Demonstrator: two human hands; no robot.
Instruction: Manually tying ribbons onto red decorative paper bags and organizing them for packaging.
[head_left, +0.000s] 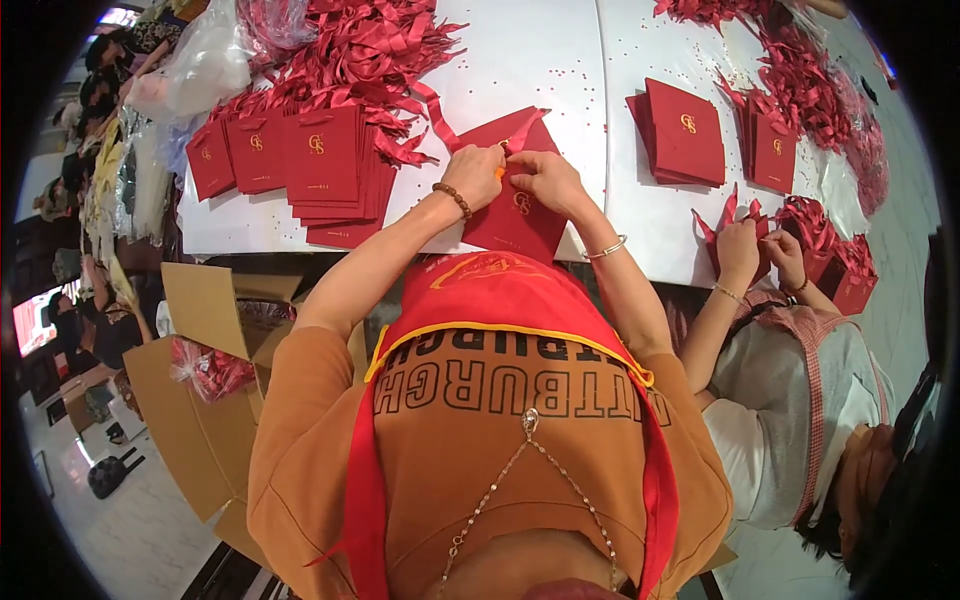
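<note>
A red paper gift bag (515, 222) with a gold emblem lies flat at the table's near edge, between my arms. Over its top edge my left hand (476, 174) is closed, with a small orange piece showing at its fingers; the kind of thing is hidden. My right hand (549, 184) pinches by the bag's top, where a red ribbon (524, 133) rises from between the fingertips. Another length of red ribbon (436, 112) runs off to the left from my left hand.
Stacked red bags (325, 165) and a heap of ribbons (350, 50) lie left on the white table (520, 60). More bags (686, 135) lie right. A co-worker's hands (740, 250) handle ribbon at the right. An open cardboard box (195, 410) stands below left.
</note>
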